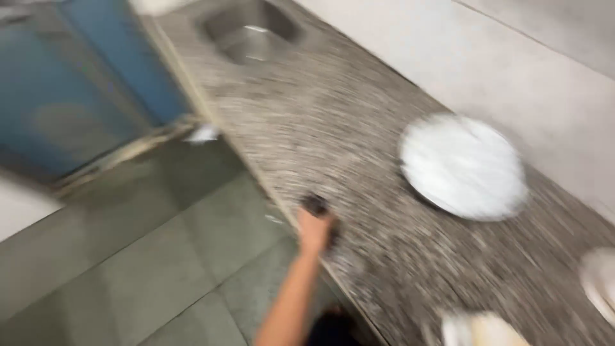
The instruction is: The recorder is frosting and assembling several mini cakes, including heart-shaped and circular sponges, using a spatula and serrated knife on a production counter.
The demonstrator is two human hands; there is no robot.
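Fingers of 1 hand, side uncertain, closed round a small dark object, kind lost to blur, at the near edge of the speckled counter. White plate further in on the counter; sink at its far end.
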